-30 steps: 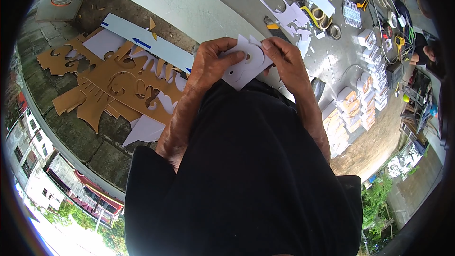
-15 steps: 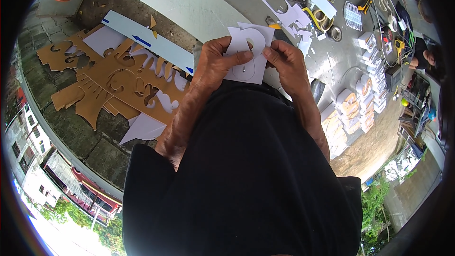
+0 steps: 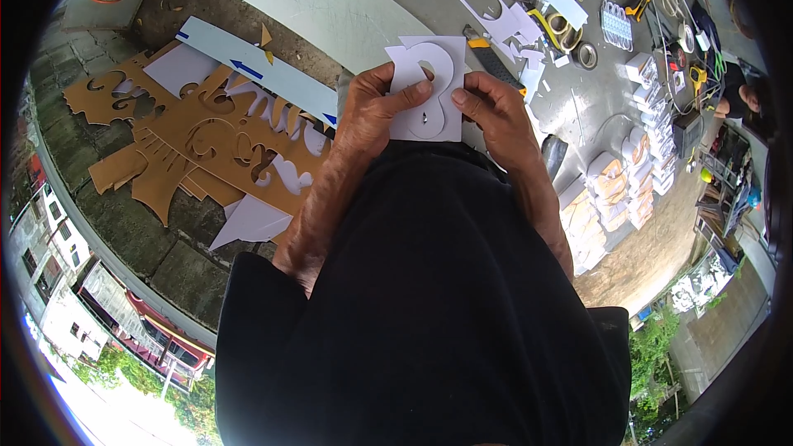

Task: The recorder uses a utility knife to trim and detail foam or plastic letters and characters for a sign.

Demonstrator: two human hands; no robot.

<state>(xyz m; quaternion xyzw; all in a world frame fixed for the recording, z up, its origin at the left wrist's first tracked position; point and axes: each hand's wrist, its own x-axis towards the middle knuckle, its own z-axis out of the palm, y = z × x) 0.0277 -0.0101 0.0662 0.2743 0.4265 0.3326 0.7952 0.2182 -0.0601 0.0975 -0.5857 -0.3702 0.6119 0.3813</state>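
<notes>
Just beyond my black shirt, I hold a small white sheet [image 3: 443, 107] with a curvy, double-lobed shape cut in it. A rounded opening shows in its upper part and a small hole lower down. My left hand [image 3: 372, 107] grips the sheet's left side, its thumb lying across the front by the opening and its fingers behind. At the right edge, my right hand [image 3: 498, 111] pinches the sheet between a thumb and curled fingers, which are partly hidden. A yellow-and-black tool [image 3: 494, 62] lies just beyond the right hand.
Brown-faced cut-out sheets [image 3: 206, 136] are piled on the left, beside a pale strip with blue arrows [image 3: 248, 71]. A long white board [image 3: 322, 0] lies ahead. On the right are tape rolls [image 3: 586, 55], white scraps [image 3: 505, 23], stacked white shapes [image 3: 610, 186] and a person [image 3: 735, 99].
The white sheet has turned slightly more upright and shifted a little left. My right thumb has slid toward its right edge, while my left hand keeps its hold.
</notes>
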